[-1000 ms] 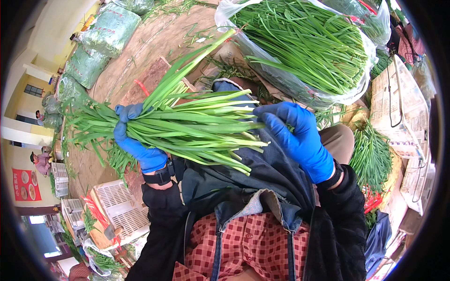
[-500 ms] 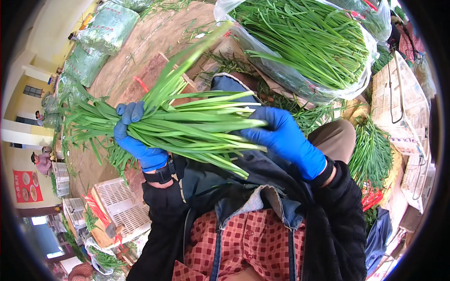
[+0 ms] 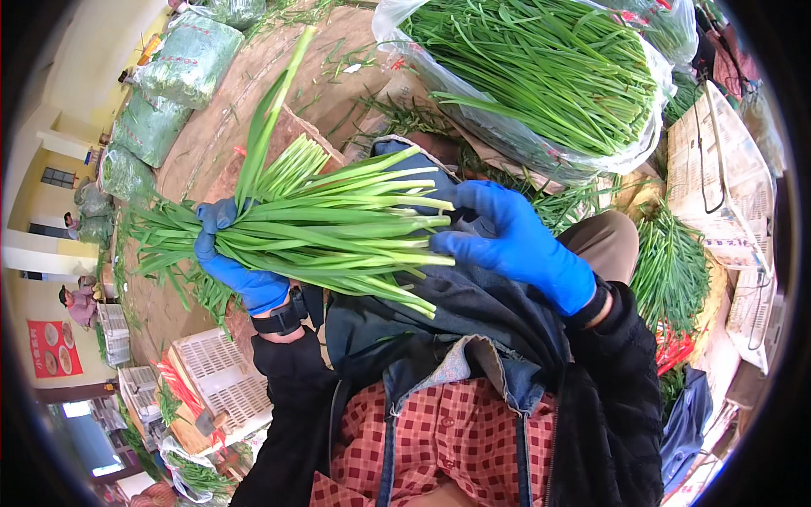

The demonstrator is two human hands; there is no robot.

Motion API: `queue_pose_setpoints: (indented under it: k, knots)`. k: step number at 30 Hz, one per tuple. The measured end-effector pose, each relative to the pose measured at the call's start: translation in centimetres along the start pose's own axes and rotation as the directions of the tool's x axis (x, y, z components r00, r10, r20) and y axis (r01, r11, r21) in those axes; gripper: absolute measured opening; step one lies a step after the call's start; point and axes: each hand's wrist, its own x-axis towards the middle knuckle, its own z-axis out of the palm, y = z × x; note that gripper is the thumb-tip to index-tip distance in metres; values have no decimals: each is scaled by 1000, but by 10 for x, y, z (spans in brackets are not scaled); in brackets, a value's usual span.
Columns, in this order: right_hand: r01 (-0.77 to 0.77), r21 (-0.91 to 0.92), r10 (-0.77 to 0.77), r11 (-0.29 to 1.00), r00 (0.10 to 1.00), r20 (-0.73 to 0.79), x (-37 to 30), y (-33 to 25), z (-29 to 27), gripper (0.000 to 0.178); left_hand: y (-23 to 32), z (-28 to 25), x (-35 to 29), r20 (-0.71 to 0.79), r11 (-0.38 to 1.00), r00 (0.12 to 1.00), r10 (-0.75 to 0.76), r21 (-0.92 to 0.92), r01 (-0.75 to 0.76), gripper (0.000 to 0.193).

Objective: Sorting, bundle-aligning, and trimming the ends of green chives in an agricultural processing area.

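Bunch of greens (image 3: 338, 228): above the lap (image 3: 448, 296), leafy end at 9 o'clock, pale cut ends (image 3: 435, 204) at 3. Clock centred on it, 12 = top of view.
Left hand (image 3: 241, 272): blue glove, fingers closed round the bunch, 9 o'clock side.
Right hand (image 3: 532, 251): blue glove at 3, thumb and forefinger parted by the cut ends; can't tell if touching.
Stray stalk (image 3: 276, 106): points to 11, off the line of the rest.
Slip risk: one-hand hold; if that grip slackens, stalks could fan out or drop.
Drag risk: pulling one stalk could bring neighbours along, they're tightly packed.
Bruise risk: leaves look soft; over-squeezing could crush them.
Open bag (image 3: 553, 169): 2 o'clock, full of greens.
Loose pile (image 3: 672, 275): green, 3 o'clock, well apart.
White crate (image 3: 224, 372): 7 o'clock.
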Motion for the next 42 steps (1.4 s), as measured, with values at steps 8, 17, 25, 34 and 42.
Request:
queue_pose_setpoints:
  k: [8,17,25,34,42]
  knots:
    - [-331,356,342,874,939,35,-6,15,-22,13,8,-9,1,-31,1000,999,4,18,-4,10]
    - [187,-305,-216,934,975,-62,1,4,-19,25,7,-16,3,-100,966,994,-39,-257,12,23]
    - [-154,279,144,948,988,58,26,19,23,22,-9,11,4,43,993,999,-12,-117,17,9]
    - [-304,-132,222,943,876,-429,6,91,-36,15,7,-19,4,40,935,998,39,-353,-23,11]
    - [-70,-967,315,243,949,10,-26,74,-102,29,4,5,10,41,903,999,12,-430,7,15]
